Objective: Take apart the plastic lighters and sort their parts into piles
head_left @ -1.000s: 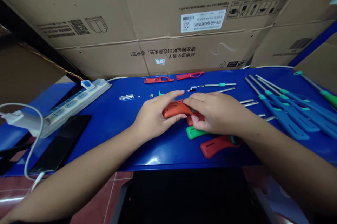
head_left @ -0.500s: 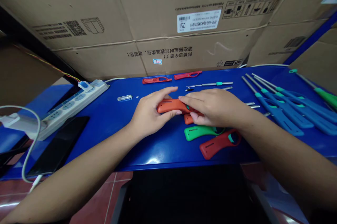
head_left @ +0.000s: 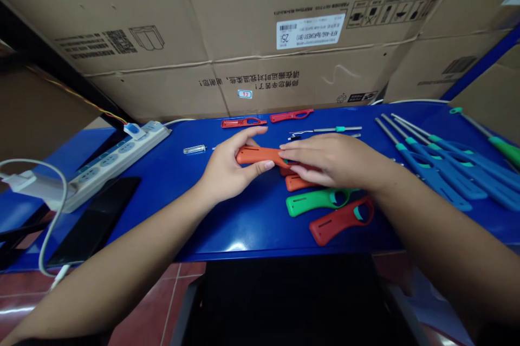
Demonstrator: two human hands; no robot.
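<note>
Between my hands is an orange lighter (head_left: 260, 155), a long-necked kind. My left hand (head_left: 227, 167) wraps its rounded handle end, thumb along the near side. My right hand (head_left: 337, 159) closes over its trigger end and hides the neck. Just below lie another orange lighter (head_left: 296, 183), a green lighter (head_left: 304, 202) and a red lighter (head_left: 327, 227), partly under my right arm. Beyond the hands are two red shell halves (head_left: 242, 123), (head_left: 290, 116), a metal tube with a teal piece (head_left: 338, 129) and a small clear fuel tank (head_left: 195, 149).
Several blue lighters (head_left: 450, 175) lie at the right, with a green one (head_left: 504, 145) past them. On the left are a power strip (head_left: 117, 159), a black phone (head_left: 95, 219) and a white cable (head_left: 65, 194). A cardboard box (head_left: 244, 37) stands behind the blue table (head_left: 235, 232).
The orange lighter has shifted slightly left and tilted in my hands. My right fingers have flattened along its trigger end. The view has moved a little.
</note>
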